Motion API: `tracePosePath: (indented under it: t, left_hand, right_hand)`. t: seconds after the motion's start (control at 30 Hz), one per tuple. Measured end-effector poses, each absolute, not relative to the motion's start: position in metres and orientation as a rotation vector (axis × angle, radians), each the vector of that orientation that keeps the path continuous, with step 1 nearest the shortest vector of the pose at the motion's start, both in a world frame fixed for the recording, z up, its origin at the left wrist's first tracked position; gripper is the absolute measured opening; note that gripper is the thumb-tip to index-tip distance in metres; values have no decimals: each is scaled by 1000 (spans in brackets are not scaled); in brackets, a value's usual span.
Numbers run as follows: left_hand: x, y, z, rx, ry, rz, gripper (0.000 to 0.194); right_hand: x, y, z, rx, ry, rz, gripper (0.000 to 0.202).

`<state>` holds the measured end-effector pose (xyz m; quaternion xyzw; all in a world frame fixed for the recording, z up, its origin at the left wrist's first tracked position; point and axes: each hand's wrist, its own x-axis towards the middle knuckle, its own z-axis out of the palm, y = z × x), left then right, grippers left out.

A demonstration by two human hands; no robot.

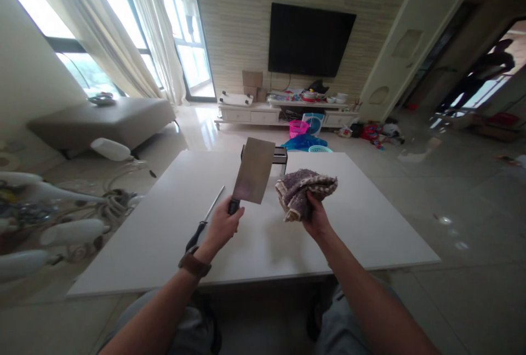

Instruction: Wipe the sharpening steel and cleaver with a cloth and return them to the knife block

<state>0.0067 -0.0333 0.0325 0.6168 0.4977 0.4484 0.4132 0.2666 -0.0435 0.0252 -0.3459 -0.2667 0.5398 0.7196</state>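
My left hand [224,224] is closed round the black handle of a cleaver [255,171], whose wide metal blade points up and away above the table. In my right hand [317,215] is a bunched brown and white cloth [302,190], a short way to the right of the blade and apart from it. A long metal rod with a black handle [197,234] lies on the white table [361,234], left of my left hand. Behind the blade stands a black and silver device [281,156], partly hidden.
Beyond the table are a pink basket [298,129], a blue bag [304,142] and a low TV cabinet [263,116]. White lamp-like parts with cables [74,232] lie at the left. A person [480,78] stands far right.
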Motion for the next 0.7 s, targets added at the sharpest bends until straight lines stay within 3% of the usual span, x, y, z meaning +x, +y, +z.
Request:
tracePosePath:
  t: [0.27, 0.7]
  left_hand:
    - [43, -57, 17, 1867, 1276, 930, 10]
    - [28, -47, 34, 2087, 1286, 802, 8]
  right_hand:
    - [229, -57, 22, -923, -640, 1211, 51]
    - [297, -27, 45, -881, -416, 931, 40]
